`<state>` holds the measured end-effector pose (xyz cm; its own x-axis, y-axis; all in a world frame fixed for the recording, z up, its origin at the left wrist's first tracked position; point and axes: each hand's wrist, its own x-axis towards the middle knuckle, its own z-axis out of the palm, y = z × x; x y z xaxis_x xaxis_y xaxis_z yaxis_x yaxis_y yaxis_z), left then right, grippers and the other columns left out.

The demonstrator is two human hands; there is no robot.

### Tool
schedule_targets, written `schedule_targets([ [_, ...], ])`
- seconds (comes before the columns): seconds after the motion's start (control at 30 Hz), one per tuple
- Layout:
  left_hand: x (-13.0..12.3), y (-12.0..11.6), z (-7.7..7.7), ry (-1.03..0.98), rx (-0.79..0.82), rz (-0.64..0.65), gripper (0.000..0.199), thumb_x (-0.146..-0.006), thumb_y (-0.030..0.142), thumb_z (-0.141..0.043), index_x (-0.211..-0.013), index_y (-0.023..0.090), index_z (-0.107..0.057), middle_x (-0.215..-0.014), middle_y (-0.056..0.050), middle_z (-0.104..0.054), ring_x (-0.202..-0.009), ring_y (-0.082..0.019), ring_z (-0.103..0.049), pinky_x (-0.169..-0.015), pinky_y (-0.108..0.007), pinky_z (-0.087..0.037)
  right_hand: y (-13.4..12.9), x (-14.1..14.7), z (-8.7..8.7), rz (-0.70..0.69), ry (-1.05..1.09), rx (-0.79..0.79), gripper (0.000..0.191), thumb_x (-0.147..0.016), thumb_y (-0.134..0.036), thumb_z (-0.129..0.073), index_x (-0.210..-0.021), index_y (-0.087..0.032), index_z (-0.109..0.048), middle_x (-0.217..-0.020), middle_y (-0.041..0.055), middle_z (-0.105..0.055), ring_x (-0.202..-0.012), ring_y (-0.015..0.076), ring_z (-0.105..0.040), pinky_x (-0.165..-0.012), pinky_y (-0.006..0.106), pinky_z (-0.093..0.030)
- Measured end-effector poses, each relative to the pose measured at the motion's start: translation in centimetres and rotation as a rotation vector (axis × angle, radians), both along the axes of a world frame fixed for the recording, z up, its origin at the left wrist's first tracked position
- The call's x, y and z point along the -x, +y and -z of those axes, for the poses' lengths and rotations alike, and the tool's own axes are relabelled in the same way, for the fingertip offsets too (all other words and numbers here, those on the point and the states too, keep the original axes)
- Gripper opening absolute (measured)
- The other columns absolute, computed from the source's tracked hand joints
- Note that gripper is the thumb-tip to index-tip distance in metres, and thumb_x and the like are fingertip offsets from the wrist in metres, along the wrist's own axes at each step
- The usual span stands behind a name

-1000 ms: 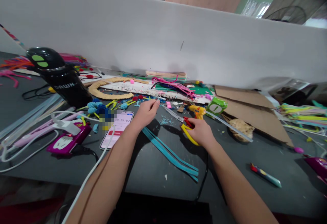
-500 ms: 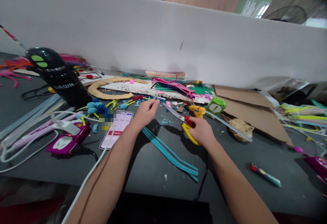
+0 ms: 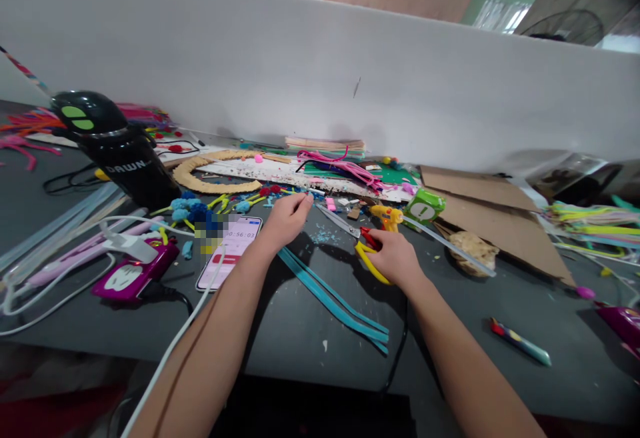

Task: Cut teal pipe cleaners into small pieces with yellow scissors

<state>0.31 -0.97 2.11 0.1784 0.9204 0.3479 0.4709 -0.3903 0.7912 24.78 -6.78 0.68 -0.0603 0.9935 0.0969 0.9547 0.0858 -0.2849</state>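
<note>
My left hand is closed in a pinch. A bit of pale blue shows at its fingertips, too small to name. My right hand grips scissors with red and yellow handles, the blade tips pointing at the left fingertips. Fine blue clippings are scattered on the table below the blades. Several blue fuzzy strips, like pipe cleaners, stretch from beside my left wrist toward the near edge. Just beyond my right hand is a yellow glue gun with a clear glue stick in it.
A phone showing a timer lies beside my left forearm, near a purple power strip and white cables. A black bottle stands at left. Cardboard, a green box and a capped pen-like item are at right.
</note>
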Motion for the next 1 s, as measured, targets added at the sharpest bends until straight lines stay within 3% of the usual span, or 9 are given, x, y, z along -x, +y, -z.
schedule_targets([
  [0.33,0.05,0.09,0.13,0.000,0.006,0.003,0.040,-0.095,0.041,-0.041,-0.061,0.019,-0.037,-0.057,0.003,-0.035,-0.058,-0.012,-0.034,-0.056,-0.028,-0.024,0.07,-0.02,0.16,0.008,-0.021,0.020,0.021,-0.077,-0.043,-0.058,-0.072,-0.023,-0.061,-0.069,0.0005,-0.062,-0.063,0.0153,-0.046,-0.054,0.026,-0.024],
  [1.0,0.13,0.18,0.28,-0.005,-0.008,-0.012,0.041,-0.096,0.042,-0.040,-0.062,0.018,-0.037,-0.058,0.003,-0.035,-0.058,-0.011,-0.033,-0.056,-0.029,-0.022,-0.02,-0.01,0.24,0.018,0.034,0.017,0.028,-0.077,-0.049,-0.059,-0.070,-0.022,-0.059,-0.068,-0.0007,-0.061,-0.063,0.0143,-0.046,-0.054,0.025,-0.023],
])
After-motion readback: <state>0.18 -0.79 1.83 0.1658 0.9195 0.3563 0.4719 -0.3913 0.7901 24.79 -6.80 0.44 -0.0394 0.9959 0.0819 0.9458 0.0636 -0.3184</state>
